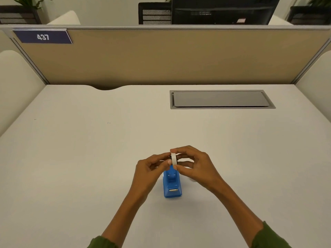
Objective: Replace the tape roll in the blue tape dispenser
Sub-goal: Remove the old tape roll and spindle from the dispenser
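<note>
The white table runs back to a tan partition along its far edge. A grey rectangular hatch is set flush into the top near the far edge, toward the far right corner. The blue tape dispenser stands on the table near the middle of the near edge.

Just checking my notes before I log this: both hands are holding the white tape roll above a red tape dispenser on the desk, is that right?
Not quite: the tape dispenser is blue, not red, as the head view shows. The rest holds: the left hand and the right hand both hold the white tape roll above it on the desk.
</note>
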### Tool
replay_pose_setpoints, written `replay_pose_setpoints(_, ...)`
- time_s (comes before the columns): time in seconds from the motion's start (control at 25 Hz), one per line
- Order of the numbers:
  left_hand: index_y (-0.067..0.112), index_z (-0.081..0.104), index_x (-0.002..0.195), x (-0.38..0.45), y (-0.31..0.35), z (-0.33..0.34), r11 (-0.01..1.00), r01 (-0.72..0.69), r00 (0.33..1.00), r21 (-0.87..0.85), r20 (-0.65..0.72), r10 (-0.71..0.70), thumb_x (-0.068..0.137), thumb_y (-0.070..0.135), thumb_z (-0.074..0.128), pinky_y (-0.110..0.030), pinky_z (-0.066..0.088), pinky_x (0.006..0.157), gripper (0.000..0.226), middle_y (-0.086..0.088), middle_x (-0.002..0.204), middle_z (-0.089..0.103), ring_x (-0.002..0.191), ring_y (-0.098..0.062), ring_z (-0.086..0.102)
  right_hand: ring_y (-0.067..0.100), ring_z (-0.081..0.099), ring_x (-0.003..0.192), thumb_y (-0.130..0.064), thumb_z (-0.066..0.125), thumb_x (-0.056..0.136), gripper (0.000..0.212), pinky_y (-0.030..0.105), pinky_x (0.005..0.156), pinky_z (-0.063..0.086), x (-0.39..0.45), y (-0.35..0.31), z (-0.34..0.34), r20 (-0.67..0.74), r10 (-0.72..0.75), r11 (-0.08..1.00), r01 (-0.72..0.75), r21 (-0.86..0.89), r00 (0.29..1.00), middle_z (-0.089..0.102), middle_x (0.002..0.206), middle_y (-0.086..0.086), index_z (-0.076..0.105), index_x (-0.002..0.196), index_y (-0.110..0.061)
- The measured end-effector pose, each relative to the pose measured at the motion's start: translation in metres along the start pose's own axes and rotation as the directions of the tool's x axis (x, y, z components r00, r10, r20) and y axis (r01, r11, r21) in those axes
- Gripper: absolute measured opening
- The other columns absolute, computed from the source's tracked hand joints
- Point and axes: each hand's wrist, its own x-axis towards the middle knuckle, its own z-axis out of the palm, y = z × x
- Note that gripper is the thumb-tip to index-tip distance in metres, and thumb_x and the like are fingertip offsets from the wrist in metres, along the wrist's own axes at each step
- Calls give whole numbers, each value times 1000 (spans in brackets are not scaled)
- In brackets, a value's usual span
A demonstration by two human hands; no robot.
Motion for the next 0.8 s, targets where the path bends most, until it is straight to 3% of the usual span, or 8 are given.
replay_pose_setpoints(0.2, 16, 72, 98, 6, 0, 7, 985, 130, 989, -113, -61, -138, 77, 14, 70, -37, 51, 92, 21, -8, 96, 75, 86, -17, 70, 9, 66, 95, -2, 73, 73, 38, 18, 74, 55, -1, 0, -2, 1, 25, 997, -25, 69, 1000, 66, 106, -6, 67, 105, -21)
replay_pose_setpoints(0.44, 9, 72, 92, 15, -4, 10, 956, 208, 966, -206, -113, -234, 79, 14, 68, -42, 52, 92, 15, -16, 93, 74, 86, -26, 70, 20, 64, 99, 1, 73, 72, 39, 27, 85, 56, 3, -1, 0, -2, -81, 997, 81, -3, 997, 64, 107, 0, 68, 106, -18)
replay_pose_setpoints(0.6, 8, 71, 93, 19, -12, 2, 924, 219, 944, -313, -171, -282, 81, 14, 65, -27, 59, 77, 15, -13, 97, 73, 75, -14, 71, 14, 64, 94, -3, 72, 76, 42, 16, 80, 52, 25, 11, -5, -106, -48, 998, 51, 25, 993, 63, 110, 3, 66, 109, -27)
replay_pose_setpoints(0.72, 14, 69, 95, 17, -18, -4, 916, 217, 935, -337, -198, -294, 81, 15, 66, -28, 60, 72, 15, -8, 95, 73, 77, -17, 71, 9, 62, 84, -8, 74, 75, 49, 9, 76, 49, 56, 35, -3, -207, 14, 975, -60, -216, 978, 64, 114, 5, 59, 118, -26)
replay_pose_setpoints(0.8, 17, 70, 94, 15, -21, -6, 907, 206, 940, -368, -184, -288, 80, 14, 67, -29, 61, 71, 15, -9, 94, 74, 82, -22, 72, 15, 59, 96, -11, 74, 76, 54, 22, 88, 50, 69, 53, 5, -142, 82, 931, -127, -343, 986, 62, 120, 7, 53, 126, -19)
